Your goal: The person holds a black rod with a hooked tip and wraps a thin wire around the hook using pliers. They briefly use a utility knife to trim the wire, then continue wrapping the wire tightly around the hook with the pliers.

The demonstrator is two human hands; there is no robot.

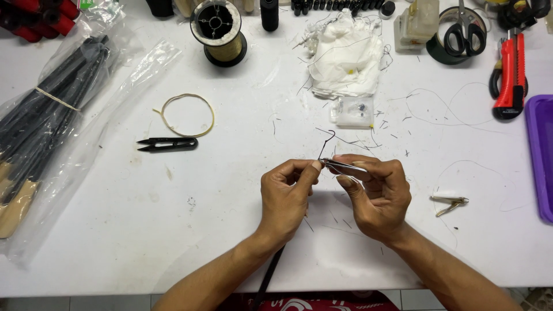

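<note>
Fingers (315,167) of the left hand (285,196) pinched a thin black hooked wire (326,144) just beside slim silver metal tweezers (345,166) clenched in the right hand (374,196), above the white table (173,219), apparently mid-threading, which called for steadiness.

We are looking at a matt white table (144,230), scuffed and littered with thread. Above the shiny metal tweezers (345,166), crumpled white cloth (345,63) is lying soft and dull. Left of them, matt black snips (167,144); far left, glossy clear plastic bags (115,92) are glinting.
</note>
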